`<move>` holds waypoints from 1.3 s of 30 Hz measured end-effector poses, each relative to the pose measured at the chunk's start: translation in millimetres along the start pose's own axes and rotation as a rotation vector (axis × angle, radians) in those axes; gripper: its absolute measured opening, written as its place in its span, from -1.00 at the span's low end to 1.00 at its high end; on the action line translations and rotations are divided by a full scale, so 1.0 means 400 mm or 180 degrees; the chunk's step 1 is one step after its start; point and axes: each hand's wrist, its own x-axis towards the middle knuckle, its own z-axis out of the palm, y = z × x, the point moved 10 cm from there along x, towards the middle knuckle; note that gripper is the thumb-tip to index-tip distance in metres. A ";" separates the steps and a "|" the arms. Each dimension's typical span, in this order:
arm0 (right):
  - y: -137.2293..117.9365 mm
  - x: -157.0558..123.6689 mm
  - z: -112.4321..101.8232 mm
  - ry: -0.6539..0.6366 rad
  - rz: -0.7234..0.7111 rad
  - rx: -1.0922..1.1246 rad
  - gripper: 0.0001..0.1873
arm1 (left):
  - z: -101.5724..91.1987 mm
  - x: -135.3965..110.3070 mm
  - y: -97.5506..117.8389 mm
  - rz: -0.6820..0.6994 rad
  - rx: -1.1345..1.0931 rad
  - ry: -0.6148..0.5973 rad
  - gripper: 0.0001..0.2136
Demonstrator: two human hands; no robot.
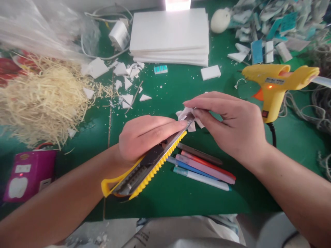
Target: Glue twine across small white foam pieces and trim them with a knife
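A yellow and black box cutter [152,165] slants across the middle of the view, its grip end low and left. My left hand [150,137] is closed around it, thumb and fingers toward the blade. The blade [190,119] reaches a small white piece of foam board [184,113]. My right hand [230,120] pinches that piece between thumb and fingertips. More white bits show just under the fingers; where they join is hidden. Below the hands lie several marker pens [204,167] and a grey slim tool [204,153], close to the cutter.
White boards [169,32] are stacked at the back. A yellow glue gun [274,82] with a lit light stands right. Straw shreds [43,100] and a purple box [31,175] are left. White scraps [126,100] litter the green table [165,203]; a white block [210,72] lies behind my right hand.
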 end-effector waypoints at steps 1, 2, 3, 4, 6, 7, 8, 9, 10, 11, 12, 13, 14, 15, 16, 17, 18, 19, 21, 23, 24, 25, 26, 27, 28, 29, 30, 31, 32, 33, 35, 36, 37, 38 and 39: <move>-0.002 0.000 0.000 0.0005 -0.0019 -0.0008 -0.69 | -0.001 -0.001 -0.001 -0.0013 0.0027 0.0002 -0.63; -0.003 -0.001 0.000 0.0010 -0.0028 -0.0018 -0.69 | -0.001 -0.003 -0.002 -0.0019 0.0058 0.0002 -0.64; -0.002 -0.001 0.000 0.0010 -0.0023 -0.0030 -0.68 | 0.000 -0.006 -0.003 -0.0027 0.0087 -0.0005 -0.65; -0.001 0.000 0.000 0.0007 -0.0009 -0.0044 -0.68 | 0.001 -0.009 -0.003 -0.0030 0.0110 -0.0015 -0.66; 0.002 0.001 0.000 0.0010 0.0022 -0.0055 -0.67 | 0.003 -0.014 -0.003 -0.0044 0.0156 -0.0012 -0.67; 0.003 0.002 0.000 0.0008 0.0032 -0.0051 -0.67 | 0.003 -0.015 -0.001 -0.0035 0.0164 -0.0008 -0.67; 0.004 0.002 0.000 0.0010 0.0034 -0.0044 -0.67 | 0.003 -0.014 0.001 -0.0030 0.0158 -0.0010 -0.66; 0.005 0.003 -0.001 0.0012 0.0035 -0.0035 -0.67 | 0.000 -0.011 0.004 -0.0005 0.0135 -0.0008 -0.66; 0.005 0.003 -0.001 0.0013 0.0033 -0.0025 -0.67 | -0.006 -0.006 0.008 0.0025 0.0100 0.0004 -0.66; 0.005 0.004 0.000 0.0008 0.0039 -0.0012 -0.68 | -0.012 0.001 0.012 0.0052 0.0065 -0.0011 -0.66; 0.006 0.004 0.001 0.0000 0.0046 0.0002 -0.68 | -0.014 0.008 0.016 0.0075 0.0044 -0.0104 -0.66; 0.006 0.003 0.001 -0.0005 0.0049 0.0016 -0.68 | -0.014 0.015 0.019 0.0079 0.0043 -0.0224 -0.66; 0.005 0.003 0.002 -0.0011 0.0046 0.0022 -0.68 | -0.008 0.020 0.020 0.0073 0.0065 -0.0418 -0.66; 0.005 0.002 0.002 -0.0011 0.0045 0.0019 -0.68 | 0.000 0.023 0.020 0.0059 0.0089 -0.0615 -0.64; 0.004 0.002 0.001 -0.0003 0.0038 0.0011 -0.68 | 0.006 0.023 0.019 0.0037 0.0105 -0.0743 -0.63; 0.003 0.002 0.000 0.0008 0.0032 0.0001 -0.68 | 0.007 0.023 0.017 0.0023 0.0106 -0.0742 -0.63; 0.002 0.001 -0.001 0.0012 0.0025 -0.0009 -0.68 | 0.004 0.021 0.016 0.0009 0.0086 -0.0631 -0.64; 0.001 0.001 -0.001 0.0013 0.0019 -0.0012 -0.68 | -0.003 0.019 0.013 0.0000 0.0054 -0.0431 -0.66; -0.001 0.001 0.000 0.0006 -0.0005 0.0000 -0.68 | -0.006 0.010 0.006 -0.0041 0.0015 -0.0120 -0.68; -0.003 0.001 0.002 -0.0001 -0.0048 -0.0006 -0.69 | 0.000 0.003 0.002 -0.0054 0.0025 -0.0021 -0.67; -0.005 0.001 0.002 0.0007 -0.0081 -0.0029 -0.69 | 0.002 0.002 0.003 -0.0040 0.0033 -0.0033 -0.67; -0.006 0.001 0.001 0.0021 -0.0108 -0.0067 -0.69 | 0.000 0.004 0.004 -0.0033 0.0036 -0.0054 -0.67; -0.006 0.001 0.000 0.0040 -0.0130 -0.0108 -0.69 | -0.001 0.007 0.006 -0.0025 0.0031 -0.0138 -0.67; -0.006 0.001 -0.001 0.0066 -0.0143 -0.0147 -0.69 | -0.002 0.012 0.011 0.0008 0.0024 -0.0247 -0.68; -0.005 0.001 -0.003 0.0091 -0.0146 -0.0174 -0.68 | -0.002 0.017 0.016 0.0050 0.0019 -0.0392 -0.70; -0.003 0.001 -0.004 0.0106 -0.0131 -0.0188 -0.67 | 0.000 0.021 0.023 0.0107 0.0018 -0.0557 -0.71; -0.001 0.002 -0.005 0.0112 -0.0113 -0.0190 -0.66 | -0.002 0.025 0.030 0.0180 0.0014 -0.0641 -0.73; 0.000 0.002 -0.006 0.0116 -0.0103 -0.0191 -0.66 | -0.006 0.029 0.036 0.0238 0.0007 -0.0678 -0.75; 0.001 0.002 -0.006 0.0110 -0.0102 -0.0194 -0.66 | -0.011 0.033 0.038 0.0265 -0.0002 -0.0671 -0.76; 0.000 0.002 -0.005 0.0104 -0.0104 -0.0198 -0.67 | -0.013 0.035 0.038 0.0255 -0.0016 -0.0648 -0.77; -0.001 0.003 -0.005 0.0100 -0.0121 -0.0206 -0.69 | -0.009 0.037 0.034 0.0211 -0.0032 -0.0629 -0.78; -0.002 0.003 -0.004 0.0102 -0.0126 -0.0206 -0.69 | -0.003 0.035 0.034 0.0206 -0.0031 -0.0646 -0.78; -0.002 0.003 -0.004 0.0106 -0.0124 -0.0204 -0.69 | 0.006 0.033 0.033 0.0202 -0.0022 -0.0686 -0.77; -0.002 0.003 -0.004 0.0107 -0.0123 -0.0199 -0.69 | 0.010 0.030 0.032 0.0198 -0.0011 -0.0668 -0.77; -0.002 0.003 -0.004 0.0106 -0.0119 -0.0196 -0.68 | 0.006 0.030 0.031 0.0195 -0.0006 -0.0547 -0.79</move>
